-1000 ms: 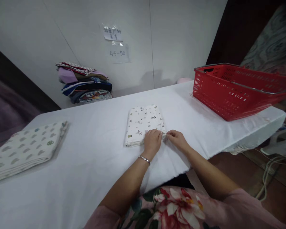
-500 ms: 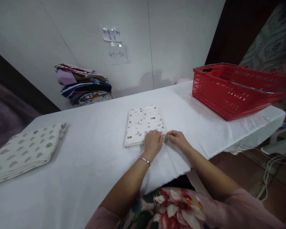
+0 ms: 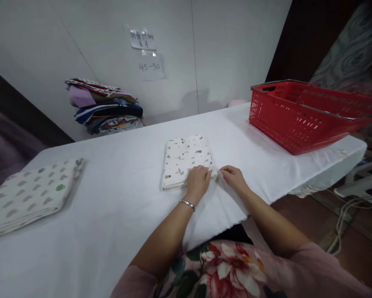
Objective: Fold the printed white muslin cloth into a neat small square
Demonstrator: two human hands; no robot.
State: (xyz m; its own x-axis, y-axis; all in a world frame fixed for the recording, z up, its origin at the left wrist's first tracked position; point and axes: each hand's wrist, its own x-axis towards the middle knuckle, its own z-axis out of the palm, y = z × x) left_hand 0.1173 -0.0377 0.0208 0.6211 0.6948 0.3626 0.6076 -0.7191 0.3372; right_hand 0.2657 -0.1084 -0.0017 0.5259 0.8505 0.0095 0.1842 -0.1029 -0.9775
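A folded white cloth with small printed figures lies flat on the white-covered table in front of me. My left hand, with a bracelet at the wrist, rests on its near right corner. The thumb and fingers pinch a bit of the layered edge there. Just right of that corner is my right hand, its thumb and forefinger pressed together a small gap away from the cloth. Anything between those fingertips is too small to make out.
Another folded cloth with grey cloud-like prints lies at the left. A red basket with metal handles stands at the table's right end. Stacked fabrics sit by the wall, beneath paper signs. Cables trail on the floor at right.
My right fingertips have drawn slightly right, off the cloth's corner. My left hand still pinches the corner. The view has shifted a little.
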